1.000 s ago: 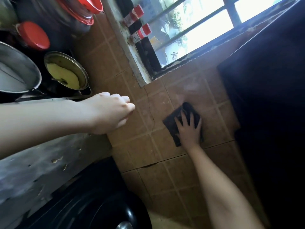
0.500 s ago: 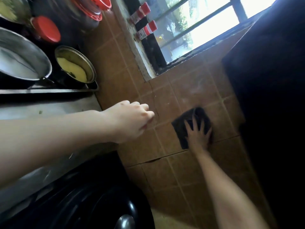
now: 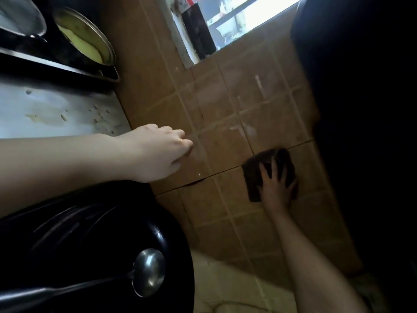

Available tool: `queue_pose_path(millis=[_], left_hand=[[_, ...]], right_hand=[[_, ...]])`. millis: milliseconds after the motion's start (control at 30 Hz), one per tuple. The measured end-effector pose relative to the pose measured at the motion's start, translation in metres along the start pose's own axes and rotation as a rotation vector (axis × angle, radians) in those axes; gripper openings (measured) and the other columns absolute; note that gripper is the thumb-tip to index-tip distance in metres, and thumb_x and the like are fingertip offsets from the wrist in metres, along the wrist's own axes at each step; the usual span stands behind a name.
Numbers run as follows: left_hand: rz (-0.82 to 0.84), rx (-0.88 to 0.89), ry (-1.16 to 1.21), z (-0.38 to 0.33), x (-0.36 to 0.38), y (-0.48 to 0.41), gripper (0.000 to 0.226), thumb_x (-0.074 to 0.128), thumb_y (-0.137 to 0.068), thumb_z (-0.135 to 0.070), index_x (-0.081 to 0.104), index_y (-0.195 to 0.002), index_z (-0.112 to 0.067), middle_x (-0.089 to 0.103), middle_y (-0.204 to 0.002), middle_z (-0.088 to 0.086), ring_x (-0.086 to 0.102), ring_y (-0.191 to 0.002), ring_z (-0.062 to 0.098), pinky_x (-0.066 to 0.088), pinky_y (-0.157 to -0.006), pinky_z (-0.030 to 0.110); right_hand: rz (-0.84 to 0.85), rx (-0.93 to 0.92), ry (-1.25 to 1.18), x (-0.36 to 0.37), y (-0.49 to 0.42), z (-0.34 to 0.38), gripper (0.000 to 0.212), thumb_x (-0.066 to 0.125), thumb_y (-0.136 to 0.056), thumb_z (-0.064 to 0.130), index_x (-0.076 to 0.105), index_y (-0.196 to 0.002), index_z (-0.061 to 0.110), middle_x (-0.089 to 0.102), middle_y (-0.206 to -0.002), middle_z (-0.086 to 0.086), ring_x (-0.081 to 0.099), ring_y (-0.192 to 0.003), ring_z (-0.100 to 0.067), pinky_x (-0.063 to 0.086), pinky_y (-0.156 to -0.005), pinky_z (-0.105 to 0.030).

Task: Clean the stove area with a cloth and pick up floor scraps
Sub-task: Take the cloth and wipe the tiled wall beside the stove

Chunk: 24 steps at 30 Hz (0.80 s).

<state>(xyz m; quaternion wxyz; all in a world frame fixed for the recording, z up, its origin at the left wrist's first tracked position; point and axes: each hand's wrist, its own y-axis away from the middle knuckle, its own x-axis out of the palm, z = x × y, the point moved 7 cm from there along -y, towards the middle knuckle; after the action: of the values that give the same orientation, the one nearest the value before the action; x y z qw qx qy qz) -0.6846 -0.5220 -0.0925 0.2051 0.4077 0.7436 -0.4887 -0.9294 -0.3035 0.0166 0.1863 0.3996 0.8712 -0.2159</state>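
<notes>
Pressing against the brown tiled wall (image 3: 225,109), the dark cloth (image 3: 252,177) sits low on it, well right of the stove, under the right hand (image 3: 276,188). The fingers (image 3: 266,172) are spread straight over it, flat, no pinch. Cloth looks brown-black, a rough square, edges blurred. Left hand (image 3: 158,152) is at the wall by the end of the steel surface (image 3: 56,105), fingers curled in, nothing seen in them. Surface is stained, with small scraps (image 3: 99,114) scattered on it. Pot (image 3: 85,37) with yellow contents sits behind. Black wok (image 3: 90,222) with a steel ladle (image 3: 149,272) is nearer. Bright window (image 3: 248,16) is above the tiles, pale floor (image 3: 237,290) below.
</notes>
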Motion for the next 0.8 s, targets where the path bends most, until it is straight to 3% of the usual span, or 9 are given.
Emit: queue_pose_path(millis=[467,700,800], left_hand=[[0.062,0.043,-0.076,-0.064,0.039,0.01,0.033,0.03,-0.097,-0.04,0.048,-0.12,-0.026,0.051,-0.111,-0.001,0.055,-0.107,0.023,0.046,-0.086,0.037],[0.107,0.083,-0.189,-0.07,0.05,0.008,0.031,0.032,-0.097,-0.037,0.044,-0.122,-0.024,0.049,-0.111,0.0,0.055,-0.103,0.023,0.044,-0.081,0.034],[0.089,0.079,-0.241,-0.062,0.046,0.006,0.031,0.032,-0.097,-0.037,0.044,-0.122,-0.023,0.049,-0.112,0.001,0.054,-0.102,0.022,0.043,-0.08,0.033]], right_hand=[[-0.002,0.073,-0.068,0.071,0.075,-0.051,0.071,0.052,-0.092,0.039,0.009,-0.149,0.034,-0.001,-0.16,-0.003,0.004,-0.144,-0.035,0.011,-0.109,-0.065],[-0.025,0.024,-0.076,0.077,0.083,-0.053,0.072,0.057,-0.089,0.04,0.018,-0.149,0.03,0.006,-0.159,-0.008,0.007,-0.143,-0.039,0.01,-0.109,-0.066],[-0.017,-0.014,-0.059,0.069,0.066,-0.041,0.073,0.056,-0.09,0.039,0.014,-0.149,0.03,0.002,-0.159,-0.007,0.004,-0.143,-0.04,0.013,-0.109,-0.065]])
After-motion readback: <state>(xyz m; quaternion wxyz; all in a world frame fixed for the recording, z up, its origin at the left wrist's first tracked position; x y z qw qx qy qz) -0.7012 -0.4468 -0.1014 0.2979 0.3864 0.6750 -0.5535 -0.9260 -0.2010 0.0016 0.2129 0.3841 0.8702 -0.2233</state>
